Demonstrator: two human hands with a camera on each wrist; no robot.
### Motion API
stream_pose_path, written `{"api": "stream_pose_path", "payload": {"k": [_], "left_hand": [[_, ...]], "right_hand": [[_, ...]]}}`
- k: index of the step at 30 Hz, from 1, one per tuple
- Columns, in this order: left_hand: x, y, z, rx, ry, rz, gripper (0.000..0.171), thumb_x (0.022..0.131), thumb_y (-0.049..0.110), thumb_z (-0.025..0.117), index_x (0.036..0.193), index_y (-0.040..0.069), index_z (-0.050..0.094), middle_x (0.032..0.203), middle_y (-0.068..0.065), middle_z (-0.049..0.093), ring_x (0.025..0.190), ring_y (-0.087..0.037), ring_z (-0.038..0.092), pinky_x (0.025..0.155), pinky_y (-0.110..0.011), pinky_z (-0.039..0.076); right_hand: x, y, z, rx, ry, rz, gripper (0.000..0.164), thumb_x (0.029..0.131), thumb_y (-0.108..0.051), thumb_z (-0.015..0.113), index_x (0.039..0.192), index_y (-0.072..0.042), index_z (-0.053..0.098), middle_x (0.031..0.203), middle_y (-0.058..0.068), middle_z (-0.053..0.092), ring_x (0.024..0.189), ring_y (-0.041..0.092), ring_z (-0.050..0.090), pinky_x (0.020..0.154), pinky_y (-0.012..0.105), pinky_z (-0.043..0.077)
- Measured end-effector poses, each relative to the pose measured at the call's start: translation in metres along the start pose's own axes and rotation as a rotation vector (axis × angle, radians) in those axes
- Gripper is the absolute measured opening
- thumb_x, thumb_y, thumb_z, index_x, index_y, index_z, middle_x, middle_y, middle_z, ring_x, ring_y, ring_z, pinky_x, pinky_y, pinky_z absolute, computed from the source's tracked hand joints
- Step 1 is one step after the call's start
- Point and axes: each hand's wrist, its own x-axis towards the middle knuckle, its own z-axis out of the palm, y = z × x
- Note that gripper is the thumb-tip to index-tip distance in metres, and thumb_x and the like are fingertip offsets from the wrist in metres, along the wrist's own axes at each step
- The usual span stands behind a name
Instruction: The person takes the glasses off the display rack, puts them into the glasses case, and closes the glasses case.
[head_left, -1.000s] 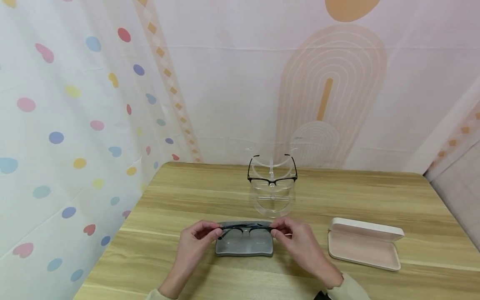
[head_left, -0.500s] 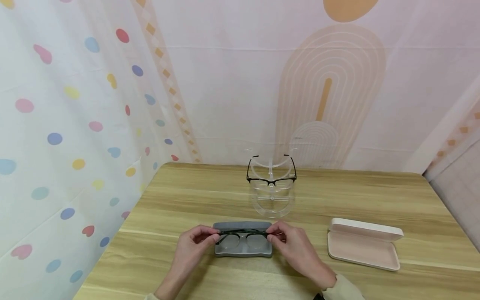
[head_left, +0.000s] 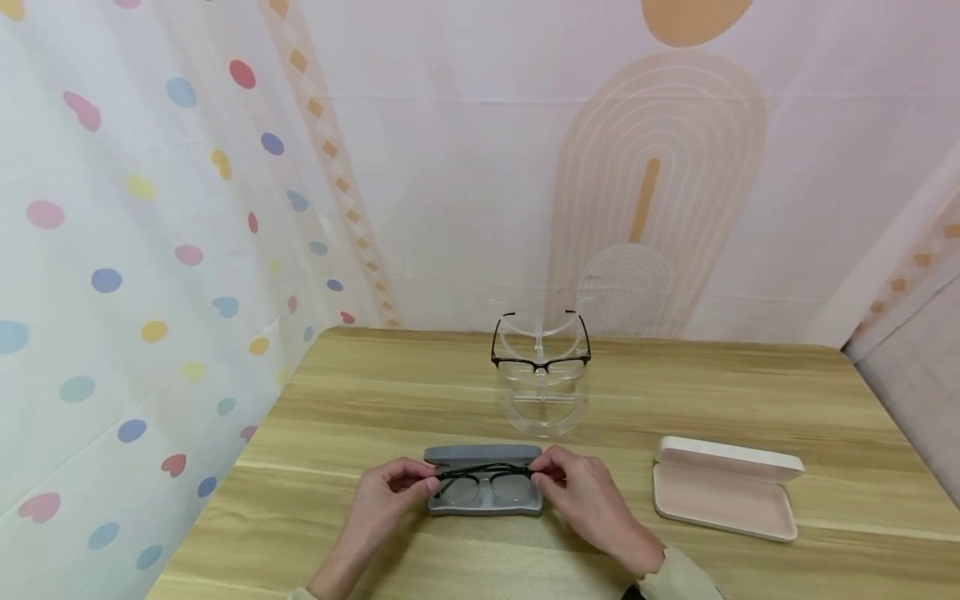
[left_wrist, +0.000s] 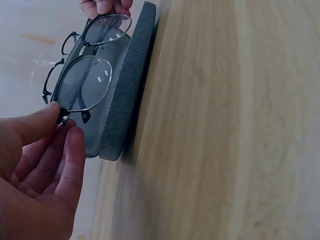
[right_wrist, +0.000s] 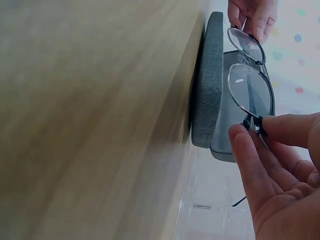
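Between both hands is a pair of eyeglasses point(head_left: 483, 477) with a dark upper rim and clear lenses, its temples folded behind. My left hand point(head_left: 386, 496) pinches one end of the frame between thumb and fingers. The other end is pinched by my right hand point(head_left: 588, 500). Right under the glasses lies an open grey glasses case point(head_left: 487, 509), its lid raised at the back. Both wrist views show the glasses at the case's opening, with the case's grey cloth-like outer wall point(left_wrist: 127, 95) towards the person. Whether the glasses touch the inside cannot be told.
Behind the case stands a clear display stand point(head_left: 543, 425) carrying a second pair of black-rimmed glasses point(head_left: 542, 364). To the right lies an open case with a pale pink inside point(head_left: 723, 500). The wooden table point(head_left: 360, 400) backs onto a patterned curtain point(head_left: 465, 167).
Both hands have lowered the eyeglasses towards the near part of the grey case. More of the raised lid shows behind them. The stand and the pink case have stayed put.
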Motion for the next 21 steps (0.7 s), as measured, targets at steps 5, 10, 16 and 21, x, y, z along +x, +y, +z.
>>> {"api": "stream_pose_path", "payload": {"k": [5,10,16,21], "left_hand": [[0.003,-0.001,0.002,0.031,0.002,-0.015,0.011,0.086,0.004,0.082,0.095,0.006,0.077,0.094,-0.004,0.075,0.083,-0.016,0.067,0.075,-0.024,0.057],[0.005,0.000,0.004,0.055,0.010,-0.021,0.009,0.086,0.005,0.083,0.093,0.005,0.077,0.090,-0.003,0.075,0.080,-0.015,0.066,0.071,-0.023,0.055],[0.009,0.000,0.006,0.105,0.010,-0.010,0.007,0.086,0.005,0.083,0.090,0.006,0.077,0.087,-0.002,0.074,0.078,-0.013,0.066,0.068,-0.022,0.055],[0.012,-0.002,0.007,0.136,0.006,0.004,0.006,0.086,0.003,0.082,0.089,0.007,0.077,0.086,-0.002,0.075,0.079,-0.013,0.067,0.068,-0.022,0.055]], "right_hand": [[0.003,0.002,0.002,-0.061,0.019,-0.007,0.006,0.092,-0.008,0.076,0.093,-0.013,0.074,0.085,-0.008,0.074,0.075,0.000,0.064,0.066,0.022,0.052],[0.005,0.004,0.004,-0.084,0.018,-0.007,0.005,0.090,-0.008,0.078,0.092,-0.010,0.075,0.084,-0.006,0.075,0.075,0.002,0.066,0.067,0.023,0.053],[0.009,0.005,0.004,-0.081,-0.001,0.018,0.006,0.089,-0.005,0.078,0.091,-0.009,0.075,0.082,-0.007,0.072,0.073,0.002,0.063,0.065,0.023,0.051],[0.010,0.004,0.003,-0.079,-0.023,0.007,0.006,0.090,-0.005,0.078,0.090,-0.010,0.075,0.081,-0.008,0.071,0.073,0.002,0.062,0.065,0.023,0.051]]}}
